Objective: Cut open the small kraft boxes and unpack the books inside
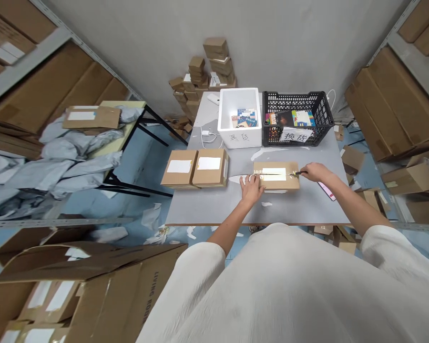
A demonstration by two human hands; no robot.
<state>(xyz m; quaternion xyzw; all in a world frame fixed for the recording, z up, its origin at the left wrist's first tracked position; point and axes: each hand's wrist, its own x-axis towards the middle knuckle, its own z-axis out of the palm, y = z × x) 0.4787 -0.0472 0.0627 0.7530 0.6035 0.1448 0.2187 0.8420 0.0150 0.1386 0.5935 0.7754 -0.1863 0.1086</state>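
The right grip (pixel 316 172) closes on a black-handled knife (pixel 299 173) along the taped seam of a cardboard box (pixel 277 176), while the open left grip (pixel 252 189) rests on its left end

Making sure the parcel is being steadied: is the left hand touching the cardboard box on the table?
Touching. The head view shows the left hand pressed against the left end of the cardboard box, its fingers overlapping the box edge with no gap.

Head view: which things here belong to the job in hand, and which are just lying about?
In use: left hand on the taped cardboard box; right hand gripping the knife against it.
Lying about: two cardboard boxes, white foam box, black plastic crate, phone.
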